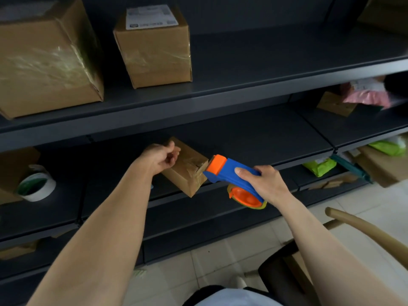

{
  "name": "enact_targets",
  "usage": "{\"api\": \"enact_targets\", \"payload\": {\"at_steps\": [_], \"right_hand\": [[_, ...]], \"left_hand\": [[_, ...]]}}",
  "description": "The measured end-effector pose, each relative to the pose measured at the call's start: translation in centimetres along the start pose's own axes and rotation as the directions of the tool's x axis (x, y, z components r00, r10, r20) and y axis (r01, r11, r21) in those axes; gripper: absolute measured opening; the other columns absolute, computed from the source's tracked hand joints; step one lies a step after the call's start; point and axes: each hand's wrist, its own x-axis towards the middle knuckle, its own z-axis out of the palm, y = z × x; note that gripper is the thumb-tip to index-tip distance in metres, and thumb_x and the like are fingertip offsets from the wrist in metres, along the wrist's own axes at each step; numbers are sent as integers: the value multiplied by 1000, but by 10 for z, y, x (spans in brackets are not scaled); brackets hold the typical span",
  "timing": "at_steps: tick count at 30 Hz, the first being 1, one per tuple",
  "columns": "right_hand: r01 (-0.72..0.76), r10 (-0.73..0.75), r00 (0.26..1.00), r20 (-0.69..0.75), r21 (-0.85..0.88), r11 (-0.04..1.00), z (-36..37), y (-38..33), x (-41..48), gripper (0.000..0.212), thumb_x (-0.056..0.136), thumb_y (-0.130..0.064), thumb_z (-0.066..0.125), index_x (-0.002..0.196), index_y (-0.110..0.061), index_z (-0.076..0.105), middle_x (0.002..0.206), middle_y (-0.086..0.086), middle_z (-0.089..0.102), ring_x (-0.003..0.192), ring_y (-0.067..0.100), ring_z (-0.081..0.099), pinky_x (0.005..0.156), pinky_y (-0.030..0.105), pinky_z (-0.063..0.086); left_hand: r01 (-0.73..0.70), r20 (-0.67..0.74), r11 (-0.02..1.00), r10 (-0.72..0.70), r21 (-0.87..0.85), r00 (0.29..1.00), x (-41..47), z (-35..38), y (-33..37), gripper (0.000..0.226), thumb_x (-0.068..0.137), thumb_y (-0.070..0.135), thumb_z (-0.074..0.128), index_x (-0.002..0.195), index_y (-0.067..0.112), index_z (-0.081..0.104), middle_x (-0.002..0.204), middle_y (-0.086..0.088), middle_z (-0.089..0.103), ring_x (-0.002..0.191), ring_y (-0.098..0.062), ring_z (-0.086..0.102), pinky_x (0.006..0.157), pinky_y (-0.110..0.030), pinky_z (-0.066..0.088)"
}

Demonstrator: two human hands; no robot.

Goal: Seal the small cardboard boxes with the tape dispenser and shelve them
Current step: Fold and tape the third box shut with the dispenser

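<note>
A small cardboard box (185, 171) rests tilted on the middle shelf (254, 138), with clear tape across its right end. My left hand (160, 156) grips the box's upper left edge. My right hand (266, 182) holds a blue and orange tape dispenser (229, 172) by its handle. The dispenser's orange head touches the box's right end, and its tape roll hangs below my fingers.
Two taped cardboard boxes, a large one (46, 58) and a labelled one (154, 47), stand on the upper shelf. A white tape roll (36, 184) lies at the middle shelf's left. Pink (366, 93) and green parcels (320, 166) sit at right. A wooden chair (364, 228) stands at lower right.
</note>
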Motion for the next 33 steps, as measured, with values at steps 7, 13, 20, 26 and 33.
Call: {"api": "enact_targets", "payload": {"at_steps": [7,13,20,26,33], "right_hand": [[-25,25,1000,18,7,1000,8,2,-7,42,79,-62,62,72,-21,65,67,-8,66,62,3,62,52,19,39],[-47,48,998,40,-18,999,18,0,-7,48,80,-63,61,71,-16,63,63,-4,65,56,8,62,50,20,41],[-81,82,995,51,-28,996,27,5,-5,49,80,-63,61,70,-14,60,58,-6,62,45,3,56,43,15,37],[-104,105,992,73,-17,994,35,6,-3,48,82,-60,61,71,-13,58,56,-6,59,38,-1,53,36,9,33],[-128,128,987,100,-11,992,43,6,2,49,83,-61,59,75,-13,59,57,-4,60,39,2,53,40,13,38]], "left_hand": [[-215,-16,861,250,462,968,6,3,-1,24,76,30,75,88,10,69,78,-1,66,69,-9,61,57,-19,49],[-273,-75,745,397,609,915,17,11,-10,13,79,24,75,78,17,64,76,2,64,71,-10,59,63,-22,44],[-335,-78,653,517,679,852,18,17,-23,13,80,26,73,75,22,62,76,10,60,69,0,53,57,-16,35],[-325,-127,634,560,701,819,19,14,-27,18,78,24,76,86,17,61,98,2,54,85,-11,56,66,-22,41],[-303,-147,649,545,698,826,20,10,-21,14,80,18,72,78,20,59,82,7,56,82,-12,57,60,-17,37]]}}
